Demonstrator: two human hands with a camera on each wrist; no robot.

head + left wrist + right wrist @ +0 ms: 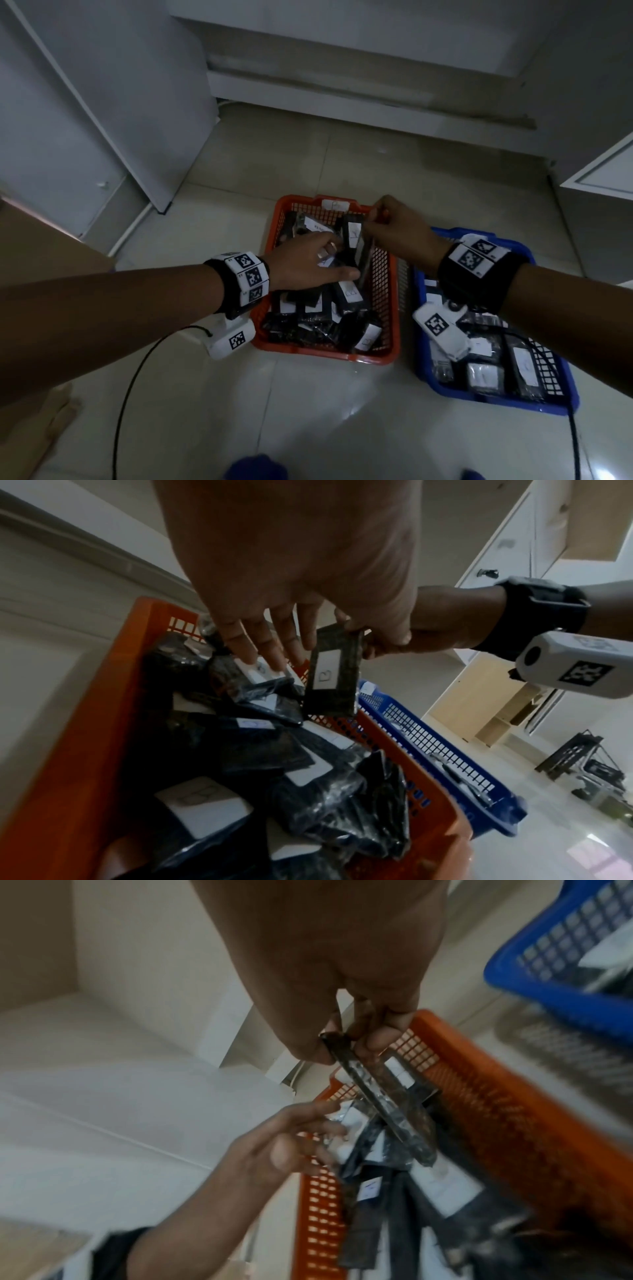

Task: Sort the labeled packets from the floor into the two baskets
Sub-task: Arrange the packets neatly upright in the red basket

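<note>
— Right hand [400, 229] pinches a dark packet [332, 670] by its top end, thumb on one side and fingers on the other. See it hang down?

— Yes! It hangs over the far right corner of the orange basket [390, 301]. It has a white label [326, 674] with a letter on it. It looks like a B, but I am not sure.

— What does the left hand [308, 263] do?

— Its fingers are straight and spread out. They reach down onto the pile of packets [322, 318] in the orange basket. It holds nothing.

— Is the packet heavy?

— I think it is light. Two fingertips are enough to hold it up. It looks thin and flat, and it stays straight, so it may be a bit stiff inside.

— And the outside?

— Shiny, crinkly plastic wrap. That could be slippery. A pinch near the end may slide, so I would hold it tight, or grab it flat across the middle by the label.

— Where is the other basket?

— The blue basket [561, 402] sits on the floor just to the right of the orange one. It has packets in it too.
</note>
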